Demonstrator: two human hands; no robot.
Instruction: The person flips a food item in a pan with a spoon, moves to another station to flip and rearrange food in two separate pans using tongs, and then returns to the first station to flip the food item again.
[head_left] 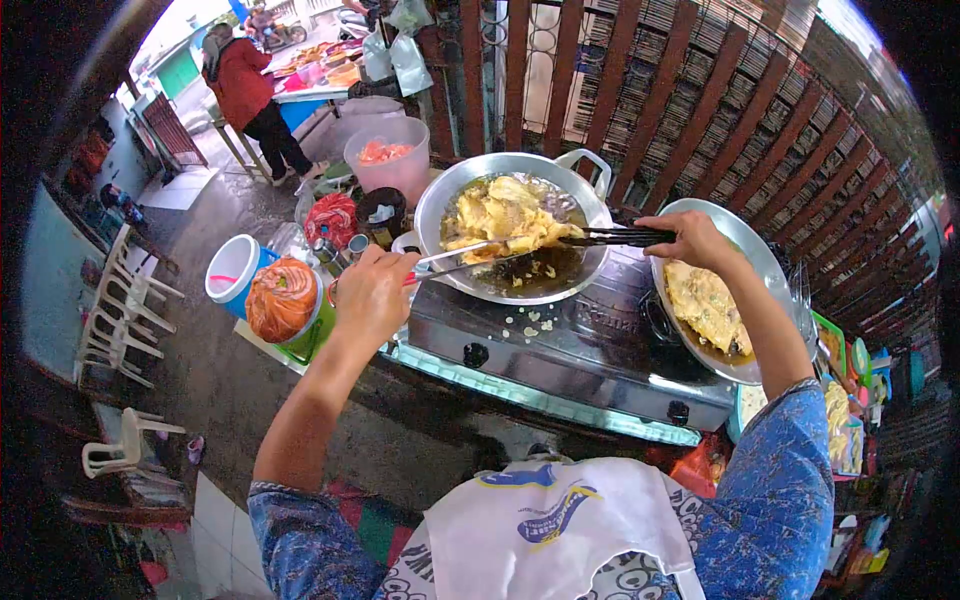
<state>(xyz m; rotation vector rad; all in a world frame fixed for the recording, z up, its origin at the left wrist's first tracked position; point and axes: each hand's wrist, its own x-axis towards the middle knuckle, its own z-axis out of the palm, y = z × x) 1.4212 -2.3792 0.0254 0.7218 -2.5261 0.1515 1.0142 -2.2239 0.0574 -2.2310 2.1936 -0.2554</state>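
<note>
My left hand [376, 292] is closed on the red handle of a metal utensil [455, 254], whose end reaches into the left pan [436, 215]. From the right, my right hand [692, 240] grips a dark slotted utensil [620, 236]. Between the two utensils, a large clump of yellow fried food [508, 215] is held over the oil. The left pan stands on the stove [590, 335]. Beside it, under my right forearm, a second pan [742, 372] holds a flat yellow piece of food [700, 300] in oil.
Left of the stove stand a pink bucket [388, 172], a blue and white bucket [232, 270] and an orange bundle [282, 298]. Slatted fencing [650, 110] rises behind the pans. Plastic chairs [125, 445] are at the far left. A person in red [240, 80] stands by a table.
</note>
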